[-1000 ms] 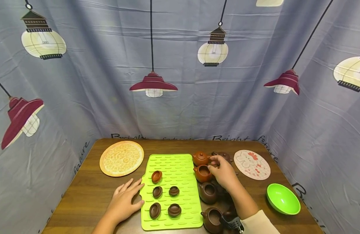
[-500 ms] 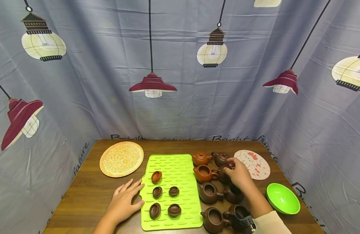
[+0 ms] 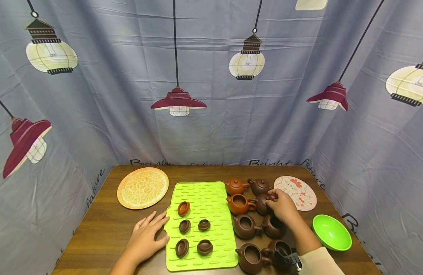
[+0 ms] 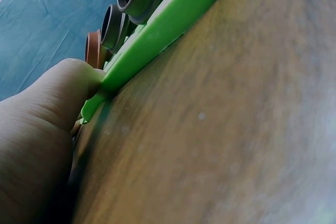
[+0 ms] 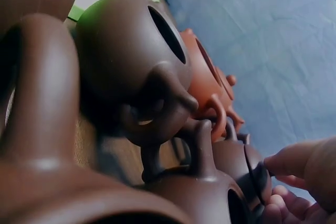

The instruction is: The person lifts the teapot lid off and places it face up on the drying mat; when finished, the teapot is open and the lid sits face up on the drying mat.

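In the head view, my right hand (image 3: 284, 206) pinches a dark brown lid at the mouth of a dark brown teapot (image 3: 262, 203). The right wrist view shows this lid (image 5: 258, 174) tilted against the pot, its knob hidden by my fingers. My left hand (image 3: 147, 237) lies spread on the table beside a lime-green mat (image 3: 215, 194), its thumb touching the mat's edge. On that mat lie an orange-brown lid (image 3: 183, 208) and several dark brown lids (image 3: 205, 247). Right of it, an orange-brown teapot (image 3: 238, 204) and dark brown teapots (image 3: 250, 259) stand with uncovered mouths.
Two teapots at the back, one orange-brown (image 3: 234, 186) and one dark (image 3: 259, 186), wear lids. A green bowl (image 3: 331, 232) stands at the right, near a pink-white round mat (image 3: 295, 193). A yellow round mat (image 3: 142, 188) lies at the back left. Curtains enclose the table.
My right hand has moved rightward from beside the orange-brown teapots to the dark teapot, then slightly lower over its mouth. My left hand has stayed in place.
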